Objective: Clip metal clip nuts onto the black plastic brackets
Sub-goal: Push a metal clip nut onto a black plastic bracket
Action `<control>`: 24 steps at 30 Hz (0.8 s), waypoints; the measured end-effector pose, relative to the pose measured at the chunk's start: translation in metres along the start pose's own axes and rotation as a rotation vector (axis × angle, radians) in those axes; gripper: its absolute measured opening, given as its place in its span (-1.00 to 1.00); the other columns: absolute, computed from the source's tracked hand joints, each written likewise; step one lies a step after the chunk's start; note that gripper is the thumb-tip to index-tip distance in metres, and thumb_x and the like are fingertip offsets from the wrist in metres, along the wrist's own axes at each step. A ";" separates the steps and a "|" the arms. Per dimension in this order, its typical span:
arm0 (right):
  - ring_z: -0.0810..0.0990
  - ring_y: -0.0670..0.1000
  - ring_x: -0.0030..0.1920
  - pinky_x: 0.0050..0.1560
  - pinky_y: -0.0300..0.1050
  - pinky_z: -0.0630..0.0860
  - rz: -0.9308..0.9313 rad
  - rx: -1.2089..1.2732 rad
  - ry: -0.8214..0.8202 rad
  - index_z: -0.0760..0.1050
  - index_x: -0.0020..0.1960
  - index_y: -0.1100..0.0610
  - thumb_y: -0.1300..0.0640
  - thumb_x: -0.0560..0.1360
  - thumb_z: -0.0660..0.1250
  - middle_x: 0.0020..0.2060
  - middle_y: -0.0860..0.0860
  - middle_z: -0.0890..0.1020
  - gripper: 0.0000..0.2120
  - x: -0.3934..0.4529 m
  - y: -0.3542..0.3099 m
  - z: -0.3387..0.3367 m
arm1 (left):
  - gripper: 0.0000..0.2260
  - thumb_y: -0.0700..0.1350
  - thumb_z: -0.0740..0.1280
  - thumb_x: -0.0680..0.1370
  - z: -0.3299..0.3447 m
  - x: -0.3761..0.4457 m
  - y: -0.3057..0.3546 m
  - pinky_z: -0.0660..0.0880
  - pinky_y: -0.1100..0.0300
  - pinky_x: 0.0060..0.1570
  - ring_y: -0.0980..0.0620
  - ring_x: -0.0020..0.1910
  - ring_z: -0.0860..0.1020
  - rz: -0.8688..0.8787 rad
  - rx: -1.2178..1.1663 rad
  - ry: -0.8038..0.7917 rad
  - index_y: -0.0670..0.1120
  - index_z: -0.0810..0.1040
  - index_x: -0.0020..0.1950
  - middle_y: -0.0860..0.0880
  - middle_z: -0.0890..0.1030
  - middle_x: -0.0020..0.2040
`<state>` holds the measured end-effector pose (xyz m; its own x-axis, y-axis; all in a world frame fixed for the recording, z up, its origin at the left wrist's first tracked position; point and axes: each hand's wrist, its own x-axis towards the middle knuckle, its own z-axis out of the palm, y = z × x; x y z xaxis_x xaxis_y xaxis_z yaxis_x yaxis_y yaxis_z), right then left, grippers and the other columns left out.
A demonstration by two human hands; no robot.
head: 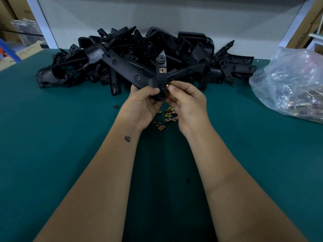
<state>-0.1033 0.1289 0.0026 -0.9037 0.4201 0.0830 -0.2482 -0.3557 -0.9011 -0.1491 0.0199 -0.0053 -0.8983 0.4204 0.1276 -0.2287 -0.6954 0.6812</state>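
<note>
My left hand (139,107) grips a black plastic bracket (132,69) by its lower end and holds it up above the green table. One brass-coloured clip nut (162,70) sits clipped on the bracket's upright arm. My right hand (187,103) pinches another clip nut (168,86) between thumb and forefinger, pressed against the bracket's right edge just below the first. Several loose clip nuts (166,117) lie on the table under my hands.
A large heap of black brackets (157,44) fills the back of the green table (61,137). A clear plastic bag of clip nuts (293,84) lies at the right edge. Small dark bits (115,107) lie on the mat. Cardboard boxes stand behind.
</note>
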 end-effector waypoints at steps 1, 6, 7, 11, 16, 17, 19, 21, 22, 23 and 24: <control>0.64 0.06 -0.09 -0.01 -0.11 0.62 0.003 0.002 0.002 0.60 -0.14 0.15 0.39 0.48 0.38 -0.15 0.13 0.66 -0.84 0.000 0.000 0.000 | -0.69 -0.43 0.17 0.55 0.000 0.000 0.000 0.59 0.15 -0.01 0.00 -0.04 0.65 0.003 0.006 -0.009 -0.08 0.38 0.16 -0.08 0.65 0.00; 0.65 0.05 -0.11 -0.04 -0.12 0.62 0.041 0.048 -0.024 0.58 -0.14 0.16 0.39 0.49 0.36 -0.15 0.14 0.67 -0.84 0.002 0.001 -0.002 | -0.60 -0.44 0.16 0.55 0.002 -0.002 -0.001 0.57 0.16 0.10 0.00 0.03 0.63 0.016 0.042 -0.051 -0.05 0.34 0.28 -0.08 0.62 0.07; 0.66 0.02 -0.15 -0.07 -0.14 0.62 0.056 0.089 -0.034 0.58 -0.14 0.16 0.39 0.50 0.35 -0.18 0.11 0.68 -0.84 0.003 0.001 -0.002 | -0.61 -0.44 0.16 0.56 0.003 -0.002 0.000 0.57 0.18 0.10 0.01 0.04 0.62 0.013 0.029 -0.060 -0.06 0.34 0.28 -0.08 0.62 0.08; 0.67 -0.05 -0.24 -0.18 -0.21 0.60 0.089 0.192 -0.060 0.57 -0.13 0.15 0.37 0.52 0.32 -0.27 0.02 0.70 -0.84 0.003 0.000 -0.004 | -0.65 -0.41 0.17 0.57 0.005 -0.004 0.000 0.56 0.19 0.11 0.00 0.04 0.59 -0.003 -0.011 -0.072 -0.08 0.34 0.28 -0.09 0.60 0.07; 0.63 -0.03 -0.21 -0.11 -0.17 0.60 0.012 0.082 -0.070 0.55 -0.15 0.15 0.41 0.50 0.33 -0.22 0.07 0.64 -0.82 0.002 0.000 -0.003 | -0.65 -0.43 0.15 0.58 0.006 -0.003 0.000 0.59 0.22 -0.03 0.03 -0.03 0.63 0.009 0.023 -0.023 -0.07 0.33 0.27 -0.07 0.63 0.03; 0.62 -0.04 -0.21 -0.11 -0.18 0.59 0.004 0.058 -0.064 0.54 -0.16 0.15 0.41 0.50 0.34 -0.22 0.07 0.63 -0.81 0.002 -0.001 -0.004 | -0.63 -0.44 0.15 0.58 0.006 -0.003 0.000 0.59 0.22 -0.03 0.04 -0.04 0.64 0.010 0.038 -0.018 -0.07 0.33 0.28 -0.06 0.63 0.03; 0.60 -0.05 -0.22 -0.13 -0.19 0.57 0.005 0.039 -0.056 0.53 -0.15 0.14 0.41 0.49 0.35 -0.23 0.06 0.61 -0.81 0.003 -0.002 -0.005 | -0.62 -0.45 0.15 0.58 0.007 -0.002 -0.002 0.60 0.22 -0.01 0.04 -0.04 0.65 0.006 0.046 -0.016 -0.07 0.34 0.29 -0.06 0.64 0.02; 0.60 -0.06 -0.23 -0.14 -0.20 0.57 0.003 0.023 -0.061 0.52 -0.14 0.14 0.41 0.49 0.35 -0.25 0.05 0.61 -0.82 0.003 -0.003 -0.006 | -0.61 -0.44 0.16 0.58 0.006 -0.002 -0.002 0.59 0.22 0.02 0.03 -0.02 0.65 -0.003 0.049 -0.026 -0.08 0.34 0.31 -0.07 0.64 0.04; 0.59 -0.07 -0.23 -0.14 -0.21 0.56 -0.002 0.006 -0.061 0.52 -0.14 0.14 0.40 0.49 0.36 -0.26 0.05 0.60 -0.83 0.003 -0.003 -0.006 | -0.61 -0.45 0.16 0.58 0.005 -0.003 -0.001 0.59 0.22 0.03 0.02 0.01 0.65 -0.007 0.066 -0.034 -0.09 0.33 0.33 -0.08 0.63 0.07; 0.59 -0.07 -0.23 -0.14 -0.21 0.56 -0.008 -0.012 -0.055 0.52 -0.13 0.14 0.40 0.48 0.36 -0.27 0.04 0.61 -0.83 0.003 -0.003 -0.007 | -0.59 -0.45 0.17 0.58 0.005 -0.003 -0.001 0.59 0.22 0.05 0.01 0.05 0.64 -0.010 0.099 -0.045 -0.09 0.32 0.35 -0.08 0.62 0.10; 0.59 -0.06 -0.22 -0.14 -0.21 0.55 -0.014 -0.028 -0.043 0.52 -0.14 0.14 0.39 0.48 0.37 -0.28 0.03 0.60 -0.83 0.004 -0.003 -0.008 | -0.57 -0.46 0.17 0.58 0.005 -0.003 -0.002 0.58 0.21 0.08 -0.01 0.09 0.62 -0.010 0.143 -0.056 -0.09 0.30 0.38 -0.10 0.61 0.13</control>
<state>-0.1029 0.1385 0.0025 -0.9145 0.3886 0.1131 -0.2515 -0.3266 -0.9111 -0.1439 0.0226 -0.0032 -0.8728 0.4617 0.1580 -0.1782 -0.6030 0.7776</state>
